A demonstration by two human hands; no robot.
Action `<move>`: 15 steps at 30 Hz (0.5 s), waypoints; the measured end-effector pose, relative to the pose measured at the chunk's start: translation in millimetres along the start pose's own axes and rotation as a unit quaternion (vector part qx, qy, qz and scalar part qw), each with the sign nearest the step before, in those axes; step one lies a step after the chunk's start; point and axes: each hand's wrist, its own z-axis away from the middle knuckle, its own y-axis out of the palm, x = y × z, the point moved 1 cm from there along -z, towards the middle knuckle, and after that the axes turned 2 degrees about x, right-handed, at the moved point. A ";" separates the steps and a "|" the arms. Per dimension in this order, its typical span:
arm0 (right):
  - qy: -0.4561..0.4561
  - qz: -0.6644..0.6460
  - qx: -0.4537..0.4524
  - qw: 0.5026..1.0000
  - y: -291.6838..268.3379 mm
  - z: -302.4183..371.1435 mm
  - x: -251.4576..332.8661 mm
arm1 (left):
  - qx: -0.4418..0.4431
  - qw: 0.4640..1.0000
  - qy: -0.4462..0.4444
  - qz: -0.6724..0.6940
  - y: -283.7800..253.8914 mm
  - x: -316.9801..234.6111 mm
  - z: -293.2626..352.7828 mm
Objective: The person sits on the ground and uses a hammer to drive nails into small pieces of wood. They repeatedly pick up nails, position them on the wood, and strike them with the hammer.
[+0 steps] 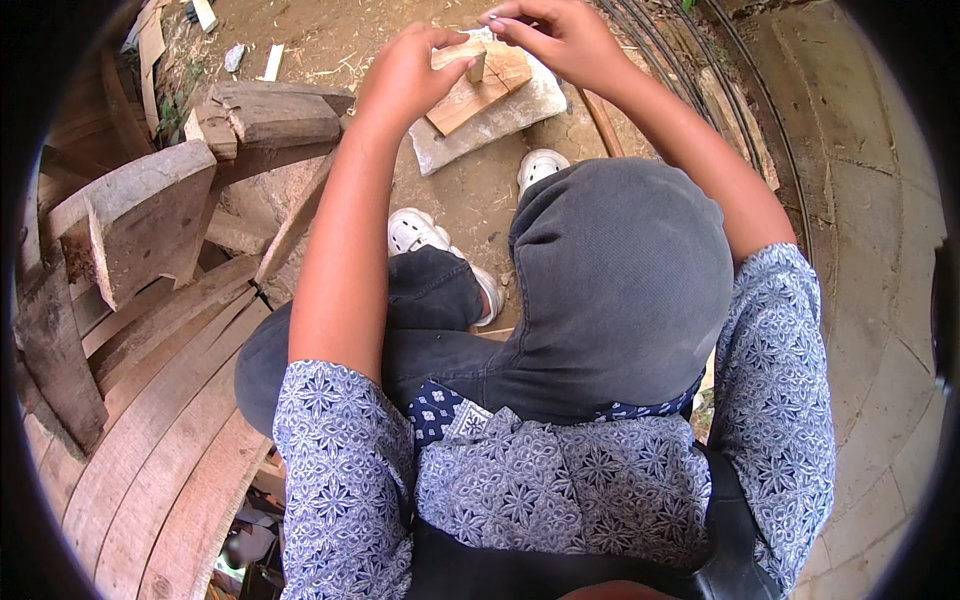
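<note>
My left hand (408, 75) is closed, thumb and fingers around a small upright wood block (477, 68). The block stands on a flat wooden board (468, 108), which has a dark line across it. Under the board lies a pale stone slab (530, 118) on the ground. Just right of the block, my right hand (570, 42) is raised over the slab's far side. Its thumb and fingers are pinched together; whatever is between them is too small to make out. Near the slab's right edge lies a brown wooden stick (603, 125), partly hidden by my right forearm.
Stacked curved timber pieces (150, 215) and long planks (150, 480) fill the left side. Dark thin rods (665, 40) run along the upper right beside a concrete surface (850, 250). White wood scraps (273, 62) lie on the dirt. My white clogs (415, 232) are near the slab.
</note>
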 end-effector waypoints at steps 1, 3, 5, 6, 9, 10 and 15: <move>-0.010 -0.035 -0.023 0.999 7.2 -4.1 -7.2 | 0.002 1.000 -0.005 -0.010 0.1 -0.2 0.1; -0.012 -0.033 -0.019 0.999 14.7 -8.6 -17.1 | -0.003 1.000 0.008 -0.001 1.2 1.1 0.1; -0.005 -0.022 -0.019 1.000 18.1 -10.3 -23.0 | -0.005 1.000 0.010 0.003 2.3 3.9 -0.7; -0.012 -0.016 -0.018 1.000 19.5 -10.3 -25.5 | -0.004 1.000 0.006 0.005 3.7 5.0 -1.0; -0.040 0.011 -0.014 0.999 22.1 -10.7 -29.0 | -0.006 1.000 0.007 0.015 6.3 7.6 -0.6; -0.055 0.024 -0.012 0.998 22.6 -11.1 -27.4 | -0.009 1.000 0.007 0.018 5.8 8.6 0.0; -0.075 0.048 -0.023 0.996 24.6 -9.9 -27.1 | -0.006 1.000 0.001 0.018 5.7 7.1 -0.9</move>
